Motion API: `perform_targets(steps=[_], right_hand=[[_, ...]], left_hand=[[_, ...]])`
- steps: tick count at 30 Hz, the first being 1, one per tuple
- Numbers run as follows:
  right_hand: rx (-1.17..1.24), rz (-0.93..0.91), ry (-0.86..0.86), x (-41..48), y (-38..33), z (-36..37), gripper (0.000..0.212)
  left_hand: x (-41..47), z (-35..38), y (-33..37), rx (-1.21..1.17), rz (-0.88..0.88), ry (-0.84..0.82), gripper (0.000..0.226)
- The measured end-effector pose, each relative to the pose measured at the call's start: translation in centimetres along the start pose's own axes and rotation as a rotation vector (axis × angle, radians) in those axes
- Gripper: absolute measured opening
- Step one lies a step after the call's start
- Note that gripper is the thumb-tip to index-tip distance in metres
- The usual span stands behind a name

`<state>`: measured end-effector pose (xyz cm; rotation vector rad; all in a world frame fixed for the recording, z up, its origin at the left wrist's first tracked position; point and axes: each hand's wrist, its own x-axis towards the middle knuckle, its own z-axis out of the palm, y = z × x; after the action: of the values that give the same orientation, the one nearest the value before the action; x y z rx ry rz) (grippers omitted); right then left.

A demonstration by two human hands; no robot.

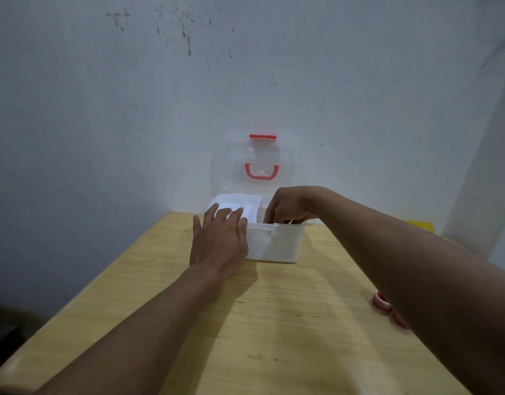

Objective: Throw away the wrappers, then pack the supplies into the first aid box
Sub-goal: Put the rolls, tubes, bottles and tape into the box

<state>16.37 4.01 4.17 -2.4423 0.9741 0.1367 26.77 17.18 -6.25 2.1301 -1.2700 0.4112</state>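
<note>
The white first aid box (274, 246) stands open at the far end of the wooden table, its clear lid (254, 166) with a red handle upright against the wall. My left hand (218, 243) lies flat with spread fingers against the box's left front corner and rim. My right hand (288, 206) reaches down into the box's right side, fingers curled together; a thin white item shows at the fingertips, though what it holds is hidden. Two red-and-white tape rolls (382, 302) lie on the table by my right forearm, partly hidden.
The wooden table (245, 323) ends against a stained white wall. A white tray insert (237, 208) with compartments sits in the box's top. Something yellow (421, 225) shows beyond my right arm at the table's right edge.
</note>
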Motion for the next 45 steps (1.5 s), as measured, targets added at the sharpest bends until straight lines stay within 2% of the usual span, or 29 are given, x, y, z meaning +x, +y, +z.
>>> perform_targets(steps=[6,10,14,18,23,29,34,40,45], right_hand=[[-0.017,-0.023,-0.013,-0.4,-0.3,-0.5,0.038],[0.128,-0.087,0.096,-1.7,-0.3,-1.8,0.037],[0.113,-0.116,0.19,-3.7,0.3,-3.0,0.033],[0.068,-0.099,0.275,-5.9,2.3,-4.2,0.037],[0.037,-0.029,0.333,-8.3,5.4,-5.2,0.035],[0.006,0.101,0.396,-9.6,10.1,-5.2,0.031],[-0.197,0.25,0.448,-9.6,14.9,-3.4,0.038],[-0.352,0.464,0.322,-10.8,18.8,-1.0,0.054],[-0.309,0.496,0.31,-11.0,20.4,-0.1,0.057]], left_hand=[[0.1,-0.5,0.2,0.042,-0.022,-0.031,0.05],[0.8,-1.1,0.9,0.099,-0.011,0.004,0.05],[1.0,-1.0,1.6,0.095,0.053,0.054,0.05],[0.8,-0.1,2.9,0.105,0.088,0.019,0.053],[0.3,0.9,3.2,0.214,0.128,-0.003,0.058],[0.1,1.1,3.4,0.226,0.135,0.002,0.059],[0.0,1.4,3.7,0.221,0.132,0.015,0.061],[-0.3,1.7,3.9,0.213,0.119,0.022,0.059],[-0.3,1.8,4.1,0.193,0.11,0.021,0.058]])
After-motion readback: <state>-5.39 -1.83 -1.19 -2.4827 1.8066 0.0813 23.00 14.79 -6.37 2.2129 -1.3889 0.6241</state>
